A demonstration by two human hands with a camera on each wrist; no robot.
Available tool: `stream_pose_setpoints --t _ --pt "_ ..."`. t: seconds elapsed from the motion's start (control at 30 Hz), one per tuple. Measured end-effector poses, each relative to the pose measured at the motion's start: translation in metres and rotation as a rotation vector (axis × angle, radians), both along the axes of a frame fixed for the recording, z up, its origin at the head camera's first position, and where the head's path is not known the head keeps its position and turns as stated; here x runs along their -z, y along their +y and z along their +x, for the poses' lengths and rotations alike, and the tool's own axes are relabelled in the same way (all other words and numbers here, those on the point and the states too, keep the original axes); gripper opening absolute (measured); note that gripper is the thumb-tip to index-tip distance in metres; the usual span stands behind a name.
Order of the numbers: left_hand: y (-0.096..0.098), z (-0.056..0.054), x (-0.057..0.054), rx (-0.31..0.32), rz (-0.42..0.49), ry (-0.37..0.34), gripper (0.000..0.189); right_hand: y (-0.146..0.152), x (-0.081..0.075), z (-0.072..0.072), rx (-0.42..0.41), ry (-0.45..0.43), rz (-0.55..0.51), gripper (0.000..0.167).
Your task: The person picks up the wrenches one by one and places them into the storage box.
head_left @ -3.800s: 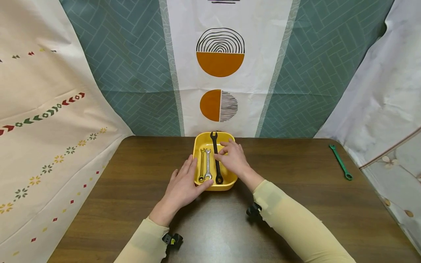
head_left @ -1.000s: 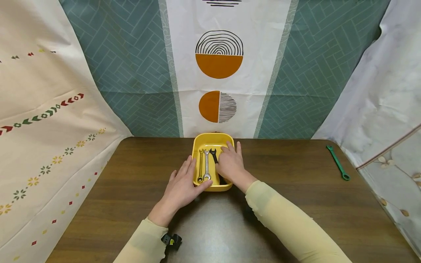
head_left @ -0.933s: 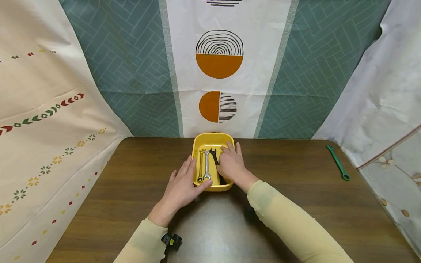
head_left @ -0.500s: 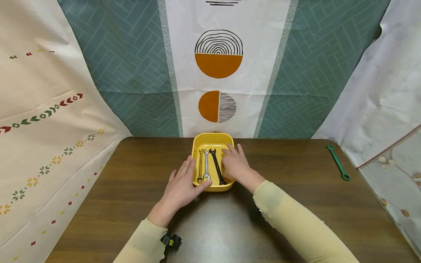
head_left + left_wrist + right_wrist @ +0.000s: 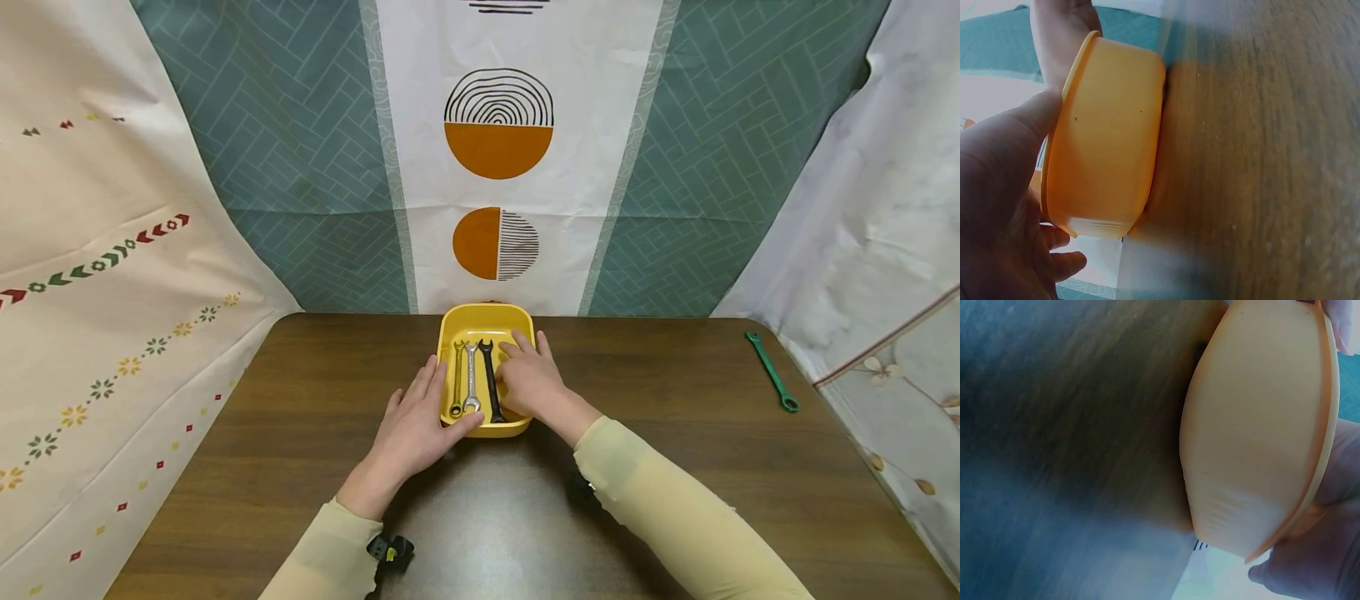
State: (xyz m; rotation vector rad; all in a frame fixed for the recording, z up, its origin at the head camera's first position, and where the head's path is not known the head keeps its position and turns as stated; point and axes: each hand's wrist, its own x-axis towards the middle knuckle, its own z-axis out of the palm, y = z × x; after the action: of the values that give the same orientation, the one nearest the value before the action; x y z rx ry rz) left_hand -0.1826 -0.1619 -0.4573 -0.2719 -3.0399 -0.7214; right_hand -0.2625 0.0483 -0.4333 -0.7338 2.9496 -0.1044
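A yellow plastic tub (image 5: 498, 430) stands at the back middle of the table. Inside, side by side, lie a gold combination wrench (image 5: 458, 379), a silver wrench (image 5: 472, 375) and a larger black wrench (image 5: 491, 379). My left hand (image 5: 414, 423) rests on the tub's left side with fingers extended, its thumb across the front rim. My right hand (image 5: 534, 385) reaches over the right rim, its fingers somewhat bent and its thumb side close against the black wrench. In both wrist views the tub's outer wall (image 5: 1107, 131) hides the wrenches.
A green wrench (image 5: 772, 372) lies apart near the table's right edge. The brown wooden table (image 5: 660, 392) meets a hanging patterned cloth (image 5: 330, 150) behind the tub. More cloth hangs along both sides.
The black wrench has slid toward me from the tub's far end, tilted, and now lies nearly parallel to the others. My right hand shifted slightly left toward it; the left hand stayed put.
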Motion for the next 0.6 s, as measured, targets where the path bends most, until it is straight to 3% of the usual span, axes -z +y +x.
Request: stream_pose_setpoints --t 0.6 --pt "-0.0007 0.0011 -0.0009 0.011 0.000 0.005 0.116 -0.0073 0.0056 0.0011 0.013 0.012 -0.013 0.040"
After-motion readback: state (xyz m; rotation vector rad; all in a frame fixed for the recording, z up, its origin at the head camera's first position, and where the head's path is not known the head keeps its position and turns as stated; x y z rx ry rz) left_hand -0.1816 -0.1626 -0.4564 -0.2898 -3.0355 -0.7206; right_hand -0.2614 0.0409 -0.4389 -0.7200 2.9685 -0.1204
